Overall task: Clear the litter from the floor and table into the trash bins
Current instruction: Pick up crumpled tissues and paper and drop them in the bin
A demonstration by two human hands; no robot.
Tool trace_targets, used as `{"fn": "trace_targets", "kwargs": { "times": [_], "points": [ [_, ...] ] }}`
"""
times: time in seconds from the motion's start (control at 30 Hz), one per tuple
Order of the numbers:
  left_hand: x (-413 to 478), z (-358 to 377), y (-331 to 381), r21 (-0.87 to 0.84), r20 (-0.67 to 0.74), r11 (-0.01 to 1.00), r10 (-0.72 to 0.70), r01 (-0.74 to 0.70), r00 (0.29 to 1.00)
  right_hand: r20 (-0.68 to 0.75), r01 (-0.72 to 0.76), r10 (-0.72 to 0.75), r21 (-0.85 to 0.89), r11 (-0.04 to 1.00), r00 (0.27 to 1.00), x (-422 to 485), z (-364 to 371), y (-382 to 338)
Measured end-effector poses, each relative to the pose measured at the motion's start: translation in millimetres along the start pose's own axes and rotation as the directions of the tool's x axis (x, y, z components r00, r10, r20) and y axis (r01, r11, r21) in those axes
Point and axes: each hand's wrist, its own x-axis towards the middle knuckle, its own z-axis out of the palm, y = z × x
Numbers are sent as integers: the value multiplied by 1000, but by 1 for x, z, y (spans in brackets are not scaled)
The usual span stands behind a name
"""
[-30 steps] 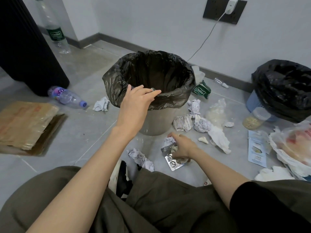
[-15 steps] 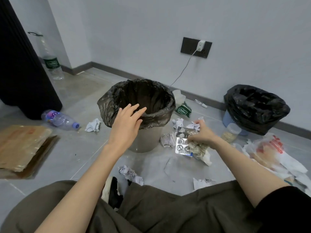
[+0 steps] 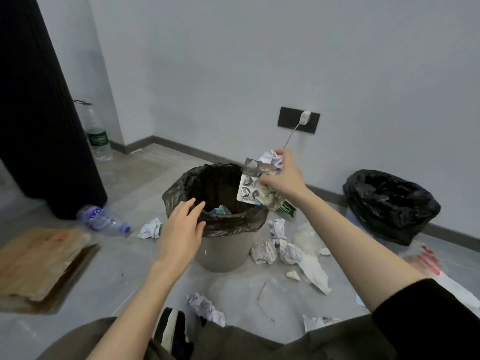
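1. The grey trash bin (image 3: 220, 253) stands on the floor (image 3: 124, 258) with its dark liner (image 3: 233, 226) folded over the rim; the mouth is open, with some litter visible inside.
2. The left hand (image 3: 181, 227) holds nothing, its fingers straight over the near rim at the bin's 8 o'clock.
3. The right hand (image 3: 283, 178) grips a bundle of litter: a silver blister pack (image 3: 248, 188), crumpled paper (image 3: 271, 158) and a dirty wad. The bundle hangs over the rim at the bin's 2 o'clock.
4. Paper balls (image 3: 262, 252) crowd the floor at the bin's 4 o'clock; one scrap (image 3: 150, 228) lies at 9 o'clock, beside a fallen plastic bottle (image 3: 104, 220).
5. A second bin with a black bag (image 3: 389, 201) stands well apart at 3 o'clock, by the wall.
6. Bare floor lies open at the bin's 6 o'clock.
7. Half a second ago the right hand held the bundle low beside the bin; it has risen to the rim. The left hand has stayed at the near edge.
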Motion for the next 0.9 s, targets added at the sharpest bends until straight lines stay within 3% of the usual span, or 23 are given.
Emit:
{"fn": "trace_targets", "kwargs": {
  "times": [0.13, 0.27, 0.47, 0.63, 0.7, 0.77, 0.83, 0.9],
  "points": [
    [1, -4, -9, -46, -77, 999, 3, -7, 997, 26, 126, -124, -105, 986, 992, 13, 43, -11],
    [-4, -5, -18, -26, -88, 1000, 5, -7, 996, 68, 139, -132, -97, 986, 989, 25, 76, -7],
    [-7, 9, -20, -7, 106, 1000, -4, 5, 994, 126, 148, -122, -224, 963, 984, 21, 79, 11],
    [-11, 25, -8, 55, 275, 998, 12, -28, 961, 148, 201, -175, -190, 961, 973, -17, 51, 32],
    [-15, 33, -9, 92, 458, 995, 1, -48, 889, 143, 176, -151, -189, 966, 978, -33, 39, 44],
    [-24, 43, -6, 165, 647, 980, -24, -110, 762, 137, 128, -101, -204, 971, 985, -44, 28, 56],
    [-35, 59, -2, 244, 758, 945, -46, -218, 650, 132, 46, -17, -218, 975, 991, -50, 19, 72],
    [-45, 74, -2, 291, 810, 910, -71, -295, 582, 154, -20, 61, -253, 967, 986, -51, 14, 87]
  ]
}}
